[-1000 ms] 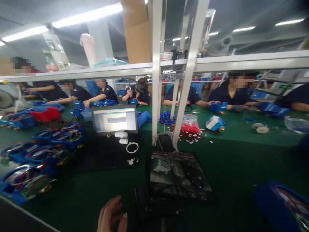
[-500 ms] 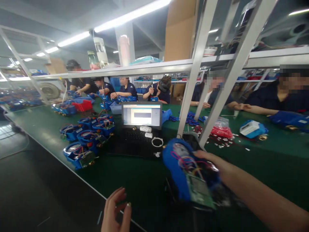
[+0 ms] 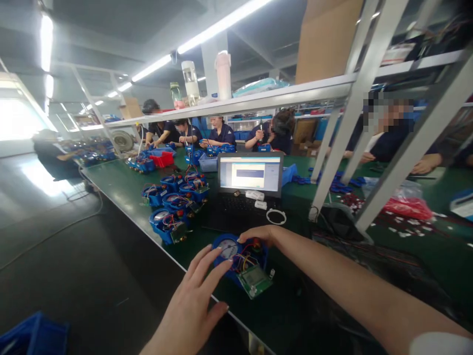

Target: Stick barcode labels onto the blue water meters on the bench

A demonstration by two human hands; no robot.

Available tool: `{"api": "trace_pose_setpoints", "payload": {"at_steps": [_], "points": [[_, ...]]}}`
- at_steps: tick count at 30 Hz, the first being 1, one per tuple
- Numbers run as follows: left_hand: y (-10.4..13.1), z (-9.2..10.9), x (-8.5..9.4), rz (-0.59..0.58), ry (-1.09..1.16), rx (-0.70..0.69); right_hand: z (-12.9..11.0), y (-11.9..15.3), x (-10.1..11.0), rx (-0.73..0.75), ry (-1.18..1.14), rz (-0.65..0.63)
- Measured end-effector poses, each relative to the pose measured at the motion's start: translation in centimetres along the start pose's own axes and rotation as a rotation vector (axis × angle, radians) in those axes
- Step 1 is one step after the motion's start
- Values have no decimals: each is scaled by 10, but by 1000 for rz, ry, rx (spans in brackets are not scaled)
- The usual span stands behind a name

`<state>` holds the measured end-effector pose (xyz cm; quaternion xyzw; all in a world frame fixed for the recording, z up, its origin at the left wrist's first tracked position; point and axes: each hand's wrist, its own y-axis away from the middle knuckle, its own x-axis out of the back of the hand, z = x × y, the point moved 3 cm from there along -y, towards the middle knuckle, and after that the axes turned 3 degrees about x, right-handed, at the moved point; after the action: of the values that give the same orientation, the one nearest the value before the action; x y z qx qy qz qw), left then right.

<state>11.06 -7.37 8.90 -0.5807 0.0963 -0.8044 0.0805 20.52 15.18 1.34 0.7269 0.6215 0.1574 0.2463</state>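
A blue water meter (image 3: 242,261) with a round dial, loose coloured wires and a green circuit board sits on the green tabletop near its front edge. My right hand (image 3: 260,234) grips its far side, the thumb by the dial and the other fingers partly hidden. My left hand (image 3: 199,288) is open, fingers spread, with the fingertips at the dial's near left side; whether they touch it I cannot tell. Beyond it, several similar blue meters (image 3: 168,224) with exposed wires stand in a cluster to the left.
Behind the meter is an open laptop (image 3: 249,172) with white cylinders and a white ring (image 3: 276,216) on it. Metal shelf posts (image 3: 343,118) rise at the right, near a bag of red parts (image 3: 408,207). Co-workers sit across the table. A blue bin (image 3: 35,335) is at lower left.
My right hand has brought the meter from the right to the table's front edge before the laptop. My left hand has reached forward to the meter. The view has turned left.
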Motion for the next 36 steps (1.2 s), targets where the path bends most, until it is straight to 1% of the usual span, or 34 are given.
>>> {"api": "trace_pose_setpoints", "payload": {"at_steps": [2,4,7,9,10,12,13,14,16,18,19,20,21,23,25,26,29,33,36], "points": [[-25,11,12,-183,-30,-124,-2,-4,5,-16,34,-13],[-50,23,19,-346,-32,-224,-6,-6,7,-2,74,4],[-81,38,23,-546,8,-336,-17,0,8,54,140,104],[-93,44,22,-645,36,-353,-25,16,12,144,175,233],[-97,44,22,-682,49,-341,-27,30,18,208,187,323],[-103,43,20,-727,77,-303,-22,70,34,341,203,563],[-106,42,20,-731,100,-297,-13,96,44,393,210,709],[-108,41,20,-725,128,-303,2,125,54,427,218,870],[-112,40,20,-712,162,-326,44,185,67,422,240,1203],[-115,40,18,-726,138,-327,97,235,68,336,267,1512],[-116,41,18,-745,106,-313,124,253,65,279,287,1619],[-117,41,17,-763,71,-300,149,265,59,234,312,1693],[-119,42,16,-776,40,-292,171,271,53,199,342,1736],[-120,44,16,-788,1,-294,208,271,43,162,402,1753],[-119,45,15,-784,-10,-318,235,262,40,127,467,1739],[-119,45,13,-781,-11,-328,244,257,42,79,532,1740],[-117,43,8,-770,-17,-328,259,246,55,-19,694,1745],[-116,41,2,-735,24,-292,264,240,68,-24,832,1725],[-113,38,0,-690,149,-211,272,241,72,-29,913,1765]]}}
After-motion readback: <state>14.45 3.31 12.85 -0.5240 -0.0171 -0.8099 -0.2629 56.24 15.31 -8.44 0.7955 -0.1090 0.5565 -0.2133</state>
